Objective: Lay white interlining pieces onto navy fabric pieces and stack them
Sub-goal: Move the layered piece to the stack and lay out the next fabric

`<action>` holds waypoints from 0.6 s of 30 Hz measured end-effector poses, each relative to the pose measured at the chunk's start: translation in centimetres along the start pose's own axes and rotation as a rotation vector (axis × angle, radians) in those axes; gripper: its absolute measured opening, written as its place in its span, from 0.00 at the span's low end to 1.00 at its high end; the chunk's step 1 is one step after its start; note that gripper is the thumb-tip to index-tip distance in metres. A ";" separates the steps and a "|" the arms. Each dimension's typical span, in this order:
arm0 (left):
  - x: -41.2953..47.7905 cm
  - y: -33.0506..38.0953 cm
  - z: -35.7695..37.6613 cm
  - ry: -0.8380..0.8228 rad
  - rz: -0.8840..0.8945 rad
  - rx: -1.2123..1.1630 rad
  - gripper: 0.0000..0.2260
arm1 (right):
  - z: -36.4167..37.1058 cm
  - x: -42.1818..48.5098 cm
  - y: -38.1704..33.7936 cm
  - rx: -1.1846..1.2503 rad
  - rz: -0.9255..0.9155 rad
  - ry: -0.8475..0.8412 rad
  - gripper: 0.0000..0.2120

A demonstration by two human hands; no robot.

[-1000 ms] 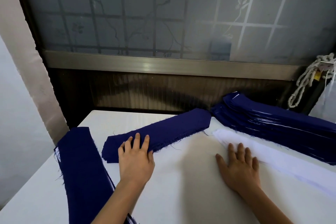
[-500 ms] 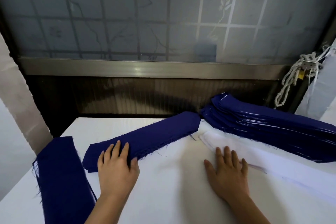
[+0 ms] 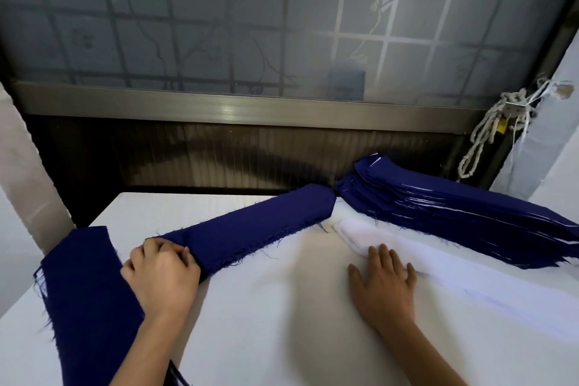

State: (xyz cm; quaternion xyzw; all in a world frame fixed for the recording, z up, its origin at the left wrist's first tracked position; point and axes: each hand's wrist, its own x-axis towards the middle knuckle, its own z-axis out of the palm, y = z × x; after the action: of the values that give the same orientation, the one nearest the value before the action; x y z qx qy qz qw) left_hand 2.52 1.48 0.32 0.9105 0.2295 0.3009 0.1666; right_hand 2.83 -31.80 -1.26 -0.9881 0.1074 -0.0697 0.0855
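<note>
Left hand (image 3: 161,276): fingers (image 3: 169,252) curled, gripping the near end of a navy fabric strip (image 3: 250,226) that lies diagonally on the bench (image 3: 266,323). Right hand (image 3: 383,285): palm down, fingers straight and slightly spread, fingertips touching the white interlining stack (image 3: 376,233), just beside the tall navy pile (image 3: 438,207).

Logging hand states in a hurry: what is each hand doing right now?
Left hand: fingers curled, gripping the near end of the navy fabric piece.
Right hand: open and flat, fingertips resting on the white interlining.
</note>
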 end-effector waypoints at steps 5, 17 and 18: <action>-1.1 1.3 0.0 -0.097 0.167 -0.203 0.02 | -0.4 -0.2 -0.3 0.021 0.011 0.027 0.33; -1.1 1.5 -0.2 -0.001 -0.117 -0.691 0.26 | 0.0 -0.8 -0.5 -0.053 0.018 0.181 0.26; -1.0 1.4 -0.2 0.018 -0.126 -0.668 0.24 | 0.0 -0.8 -0.5 -0.041 0.020 0.187 0.25</action>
State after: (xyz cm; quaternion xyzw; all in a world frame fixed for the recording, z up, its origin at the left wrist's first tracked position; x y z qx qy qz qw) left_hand 2.12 -0.19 0.58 0.7869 0.1754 0.3568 0.4720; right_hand 2.20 -31.12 -1.29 -0.9777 0.1260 -0.1586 0.0557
